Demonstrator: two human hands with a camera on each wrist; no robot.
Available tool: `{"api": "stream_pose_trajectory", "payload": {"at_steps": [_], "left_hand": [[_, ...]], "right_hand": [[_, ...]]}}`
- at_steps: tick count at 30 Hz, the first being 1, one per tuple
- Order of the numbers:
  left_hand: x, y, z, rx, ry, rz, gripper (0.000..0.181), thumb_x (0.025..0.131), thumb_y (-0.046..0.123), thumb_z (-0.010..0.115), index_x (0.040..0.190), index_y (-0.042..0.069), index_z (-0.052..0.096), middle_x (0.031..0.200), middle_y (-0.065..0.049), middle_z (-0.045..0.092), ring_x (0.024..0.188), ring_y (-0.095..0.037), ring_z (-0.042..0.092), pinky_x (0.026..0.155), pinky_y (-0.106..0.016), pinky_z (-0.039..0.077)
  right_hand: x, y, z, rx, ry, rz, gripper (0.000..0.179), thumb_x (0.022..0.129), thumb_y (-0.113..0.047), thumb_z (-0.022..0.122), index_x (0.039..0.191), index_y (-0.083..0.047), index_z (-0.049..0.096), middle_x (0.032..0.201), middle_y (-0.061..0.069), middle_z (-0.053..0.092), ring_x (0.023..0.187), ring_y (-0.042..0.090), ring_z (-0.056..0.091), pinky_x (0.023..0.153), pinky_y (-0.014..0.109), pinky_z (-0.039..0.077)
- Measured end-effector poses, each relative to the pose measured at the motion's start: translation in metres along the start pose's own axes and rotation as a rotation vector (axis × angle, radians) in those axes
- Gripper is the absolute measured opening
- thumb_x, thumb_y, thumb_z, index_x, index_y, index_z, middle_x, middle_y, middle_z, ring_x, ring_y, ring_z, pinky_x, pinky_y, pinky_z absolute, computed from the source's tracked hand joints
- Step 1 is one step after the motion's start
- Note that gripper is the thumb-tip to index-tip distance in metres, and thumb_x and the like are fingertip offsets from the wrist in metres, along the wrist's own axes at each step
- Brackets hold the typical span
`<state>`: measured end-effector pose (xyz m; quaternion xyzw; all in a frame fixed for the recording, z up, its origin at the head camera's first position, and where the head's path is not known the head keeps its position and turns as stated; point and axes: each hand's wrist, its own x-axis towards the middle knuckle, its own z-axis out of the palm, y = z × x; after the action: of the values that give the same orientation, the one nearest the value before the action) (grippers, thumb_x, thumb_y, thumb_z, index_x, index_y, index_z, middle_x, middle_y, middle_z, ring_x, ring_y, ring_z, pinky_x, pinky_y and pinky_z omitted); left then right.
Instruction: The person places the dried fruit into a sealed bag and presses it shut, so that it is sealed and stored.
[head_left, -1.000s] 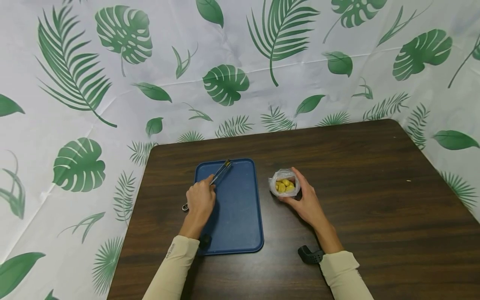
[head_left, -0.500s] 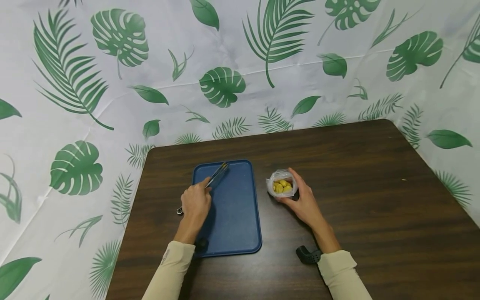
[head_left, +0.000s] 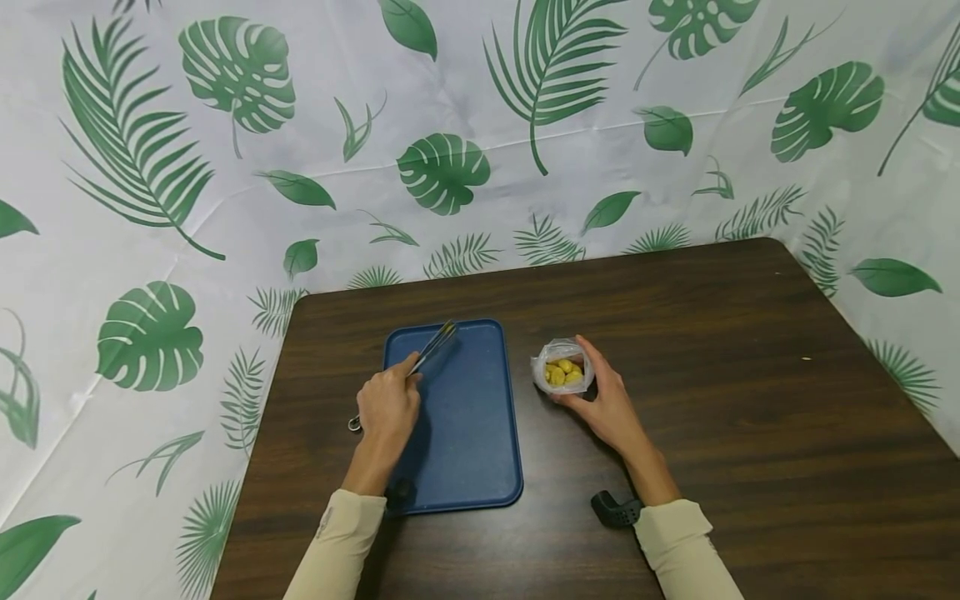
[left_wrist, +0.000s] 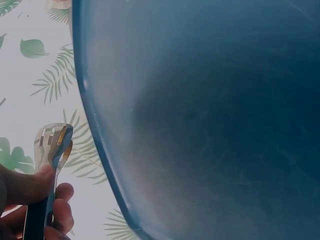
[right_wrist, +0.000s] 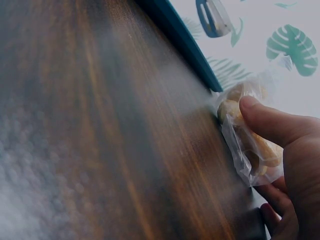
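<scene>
My left hand (head_left: 388,406) grips metal tongs (head_left: 430,348) over the left side of a blue tray (head_left: 471,442). In the head view the tips point at the tray's far edge, and the ring end sticks out behind the hand. The left wrist view shows the slotted heads of the tongs (left_wrist: 53,139) close together, with the thumb pressed on the metal. To the right of the tray, my right hand (head_left: 611,410) holds an open clear plastic bag (head_left: 542,370) between thumb and fingers. Several yellow, rounded pieces (head_left: 563,372) fill it. The bag (right_wrist: 239,150) stands upright at the tabletop.
The dark wooden table (head_left: 720,375) extends far to the right of the bag. A white cloth with green leaf prints (head_left: 442,173) hangs behind it and along the left. A black wrist strap (head_left: 617,509) sits by the right sleeve.
My left hand and the tongs have shifted slightly left and toward me. The right hand keeps its hold on the bag. The head view has moved a little.
</scene>
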<state>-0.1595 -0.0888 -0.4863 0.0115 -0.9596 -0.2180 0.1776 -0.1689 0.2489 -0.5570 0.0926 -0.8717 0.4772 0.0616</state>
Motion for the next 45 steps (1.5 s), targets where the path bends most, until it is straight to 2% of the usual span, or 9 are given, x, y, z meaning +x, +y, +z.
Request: {"api": "stream_pose_trajectory", "payload": {"at_steps": [9,18,21,27,36,45], "left_hand": [[0.000,0.009,-0.004,-0.063,0.030,0.025,0.034,0.093,0.015,0.074,0.127,0.014,0.076,0.107,-0.015,0.079,0.072,-0.041,0.073,0.056,-0.054,0.053],[-0.005,0.016,-0.019,-0.093,0.094,0.061,0.035,0.090,0.018,0.078,0.124,0.015,0.077,0.106,-0.015,0.080,0.073,-0.043,0.074,0.058,-0.058,0.053],[-0.006,0.020,-0.021,-0.107,0.097,0.081,0.035,0.090,0.017,0.078,0.124,0.015,0.077,0.106,-0.014,0.080,0.072,-0.041,0.074,0.057,-0.056,0.053],[-0.009,0.029,-0.024,-0.141,0.102,0.110,0.035,0.090,0.018,0.078,0.124,0.014,0.077,0.101,-0.014,0.080,0.054,-0.030,0.065,0.048,-0.046,0.046],[-0.014,0.038,-0.022,-0.175,0.103,0.146,0.035,0.087,0.015,0.081,0.122,0.014,0.078,0.100,-0.013,0.081,0.071,-0.032,0.075,0.053,-0.048,0.052],[-0.017,0.046,-0.021,-0.174,0.090,0.174,0.035,0.087,0.017,0.081,0.122,0.014,0.078,0.099,-0.012,0.081,0.061,-0.023,0.070,0.050,-0.040,0.049]], "right_hand": [[-0.002,0.004,-0.004,-0.006,0.024,-0.016,0.101,0.082,-0.022,0.089,0.163,-0.026,0.030,0.155,0.018,0.050,0.143,0.047,0.042,0.114,0.073,0.024],[0.001,0.005,0.003,0.019,0.016,-0.055,0.102,0.081,-0.021,0.090,0.163,-0.025,0.030,0.138,0.017,0.063,0.134,0.042,0.053,0.113,0.071,0.029],[0.001,0.004,0.003,0.030,0.027,-0.058,0.102,0.080,-0.018,0.091,0.163,-0.024,0.032,0.137,0.018,0.064,0.134,0.042,0.054,0.114,0.070,0.028],[0.000,0.003,0.001,0.021,0.027,-0.053,0.101,0.080,-0.019,0.090,0.163,-0.024,0.032,0.138,0.017,0.063,0.135,0.042,0.053,0.114,0.072,0.028],[-0.001,0.002,0.001,0.010,0.020,-0.027,0.100,0.082,-0.021,0.089,0.163,-0.026,0.030,0.141,0.017,0.062,0.139,0.044,0.048,0.114,0.073,0.024],[0.001,0.002,0.002,0.014,0.026,-0.022,0.101,0.081,-0.020,0.090,0.163,-0.026,0.031,0.140,0.016,0.062,0.137,0.043,0.050,0.115,0.072,0.025]]}}
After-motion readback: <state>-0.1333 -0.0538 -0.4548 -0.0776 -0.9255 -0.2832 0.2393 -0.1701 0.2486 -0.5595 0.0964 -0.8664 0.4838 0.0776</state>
